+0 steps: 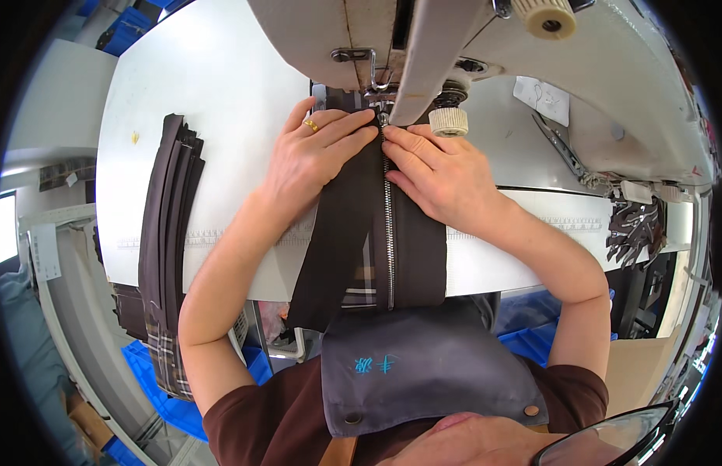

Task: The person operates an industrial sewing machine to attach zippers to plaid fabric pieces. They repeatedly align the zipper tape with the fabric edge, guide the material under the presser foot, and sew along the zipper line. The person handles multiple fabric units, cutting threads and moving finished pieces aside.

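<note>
So both elbows are bent way out, and the bare left hand (310, 159) and bare right hand (450, 175) angle inward below the off-white metal sewing machine (578, 101). The long dark brown fabric strip (338, 225) with a silver metal zipper (389, 233) lies under them, running past the near edge of the white table (198, 78). Needle's hard to make out, machine top's cut off. Both hands are loosely flat, fingers extended on the cloth beside the zipper, not clamped.
</note>
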